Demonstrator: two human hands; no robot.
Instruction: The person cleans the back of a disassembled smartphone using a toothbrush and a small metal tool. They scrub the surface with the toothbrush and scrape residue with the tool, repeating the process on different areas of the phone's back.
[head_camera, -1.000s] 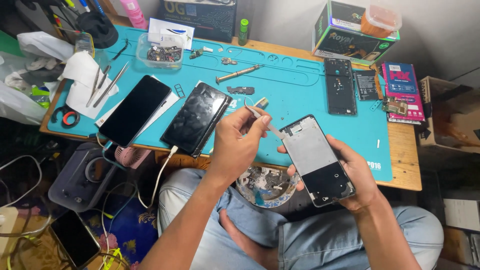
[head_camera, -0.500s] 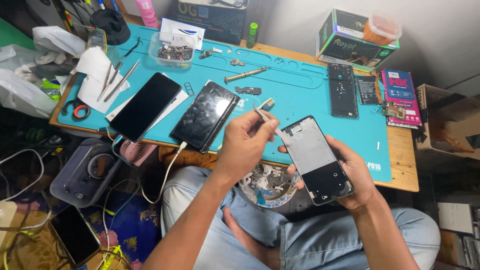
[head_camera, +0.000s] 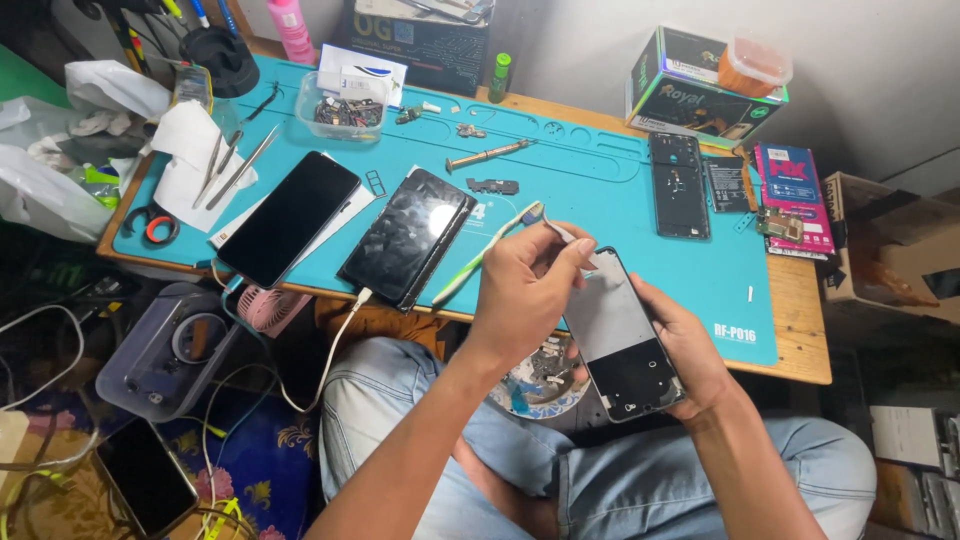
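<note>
While cradling the phone frame (head_camera: 625, 340), right hand (head_camera: 690, 345) curled, left hand (head_camera: 525, 285) pinching tweezers (head_camera: 562, 232)

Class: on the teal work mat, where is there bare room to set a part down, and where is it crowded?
Bare: the teal silicone mat between the small grey metal part and the black phone back panel, and its near-right corner. Crowded: the left end, around the two black phones and white tissue.

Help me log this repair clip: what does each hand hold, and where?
The right hand cradles an opened phone frame from beneath, along its right edge. The left hand pinches a thin tool near its tip, at the frame's top.
</note>
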